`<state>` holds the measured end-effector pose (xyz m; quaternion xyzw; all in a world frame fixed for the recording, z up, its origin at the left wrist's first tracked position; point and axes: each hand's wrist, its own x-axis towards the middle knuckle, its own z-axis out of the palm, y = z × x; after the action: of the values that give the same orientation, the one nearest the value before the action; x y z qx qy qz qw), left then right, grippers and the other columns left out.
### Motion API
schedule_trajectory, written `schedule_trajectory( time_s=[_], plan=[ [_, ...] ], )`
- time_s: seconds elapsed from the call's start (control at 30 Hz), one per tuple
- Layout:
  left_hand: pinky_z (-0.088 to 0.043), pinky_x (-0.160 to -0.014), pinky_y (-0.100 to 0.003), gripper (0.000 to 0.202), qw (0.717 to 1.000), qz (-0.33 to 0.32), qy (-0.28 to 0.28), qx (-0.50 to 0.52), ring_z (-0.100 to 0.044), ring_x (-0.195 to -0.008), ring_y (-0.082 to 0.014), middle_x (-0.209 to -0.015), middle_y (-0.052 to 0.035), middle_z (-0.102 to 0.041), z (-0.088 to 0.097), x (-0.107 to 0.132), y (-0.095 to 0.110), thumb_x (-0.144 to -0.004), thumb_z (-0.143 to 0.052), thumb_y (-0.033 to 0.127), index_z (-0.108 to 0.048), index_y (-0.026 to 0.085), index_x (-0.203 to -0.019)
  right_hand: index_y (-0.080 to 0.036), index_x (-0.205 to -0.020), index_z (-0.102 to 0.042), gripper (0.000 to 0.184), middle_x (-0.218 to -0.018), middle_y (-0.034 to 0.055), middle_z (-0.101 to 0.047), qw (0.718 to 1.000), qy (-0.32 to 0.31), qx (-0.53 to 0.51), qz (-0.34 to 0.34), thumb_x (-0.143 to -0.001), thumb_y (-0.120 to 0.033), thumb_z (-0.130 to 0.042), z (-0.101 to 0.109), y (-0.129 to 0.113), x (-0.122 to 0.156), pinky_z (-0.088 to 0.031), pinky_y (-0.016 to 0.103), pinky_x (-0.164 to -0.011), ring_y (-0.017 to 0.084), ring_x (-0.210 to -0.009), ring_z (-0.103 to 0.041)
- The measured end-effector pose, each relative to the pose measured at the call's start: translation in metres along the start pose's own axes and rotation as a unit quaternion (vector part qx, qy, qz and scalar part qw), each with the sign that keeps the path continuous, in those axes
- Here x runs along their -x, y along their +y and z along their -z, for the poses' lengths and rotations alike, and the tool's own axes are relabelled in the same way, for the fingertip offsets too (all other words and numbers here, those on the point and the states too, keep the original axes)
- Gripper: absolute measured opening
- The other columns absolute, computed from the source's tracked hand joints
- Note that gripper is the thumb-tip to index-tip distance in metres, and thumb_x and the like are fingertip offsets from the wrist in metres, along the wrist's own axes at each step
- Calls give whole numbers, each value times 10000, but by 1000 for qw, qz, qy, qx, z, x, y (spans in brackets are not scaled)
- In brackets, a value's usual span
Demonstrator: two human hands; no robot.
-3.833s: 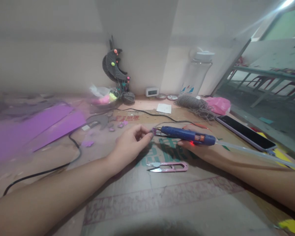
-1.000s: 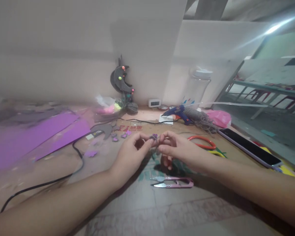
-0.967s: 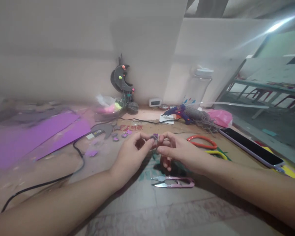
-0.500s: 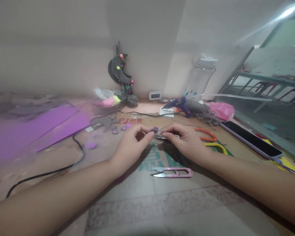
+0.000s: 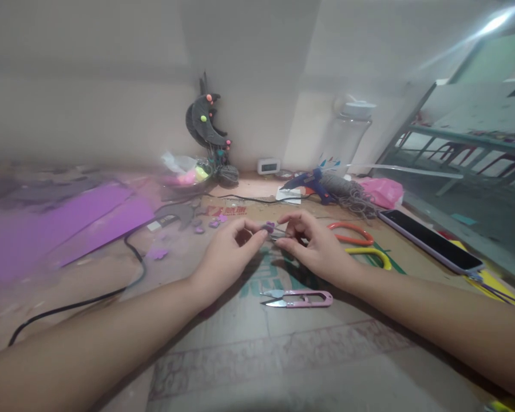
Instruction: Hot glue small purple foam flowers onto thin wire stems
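My left hand (image 5: 234, 243) pinches a small purple flower-shaped piece (image 5: 269, 227) between thumb and fingertips. To its right, my right hand (image 5: 311, 243) has its thumb and index finger apart, close to the flower, with its other fingers curled. A thin grey strand seems to run between the hands, but it is too fine to make out. Orange-and-yellow-handled scissors (image 5: 369, 254) lie partly hidden behind my right hand. Pink thread snips (image 5: 306, 298) rest on the board just below the hands, blades pointing left.
Purple sheets (image 5: 86, 229) and loose purple flowers (image 5: 217, 221) lie left. A black cord (image 5: 68, 301) crosses there. Behind are a dark crescent ornament (image 5: 201, 121), a small white clock (image 5: 268, 166), a blue glue gun (image 5: 313, 184) and grey yarn (image 5: 347, 191). A phone (image 5: 429, 240) sits right.
My right hand's thumb and index finger have spread apart from a pinch beside the flower. My left hand keeps its hold. The whole view has shifted slightly.
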<state>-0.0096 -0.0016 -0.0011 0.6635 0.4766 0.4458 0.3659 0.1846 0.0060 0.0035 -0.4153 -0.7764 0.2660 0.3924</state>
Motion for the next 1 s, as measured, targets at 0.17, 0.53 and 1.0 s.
schedule_trajectory(
  time_s=[0.17, 0.53, 1.0],
  plan=[
    [-418, -635, -267, 208, 1000, -15, 0, 2, -555, -689, -147, -776, -11, -628, 0, 0, -2, -858, -616, 388, -625, 183, -827, -210, -886, -597, 102, -736, 0, -631, 999, 39, 37, -1, -902, -310, -583, 1, 1, 0, -423, 268, -622, 151, -675, -571],
    [-401, -632, -275, 215, 999, 9, -41, -7, -555, -694, -150, -756, -4, -623, -1, 0, -4, -853, -614, 403, -608, 194, -801, -194, -837, -666, 218, -742, 11, -675, 998, 28, 45, -42, -922, -339, -528, 3, -2, -1, -425, 276, -636, 165, -699, -596],
    [-428, -590, -245, 224, 994, 31, -75, 72, -562, -655, -125, -764, -9, -633, -3, -1, -6, -832, -645, 392, -592, 175, -844, -192, -836, -651, 228, -584, -30, -537, 998, 3, -11, -57, -892, -387, -548, 0, -3, -1, -376, 254, -536, 132, -573, -502]
  ],
)
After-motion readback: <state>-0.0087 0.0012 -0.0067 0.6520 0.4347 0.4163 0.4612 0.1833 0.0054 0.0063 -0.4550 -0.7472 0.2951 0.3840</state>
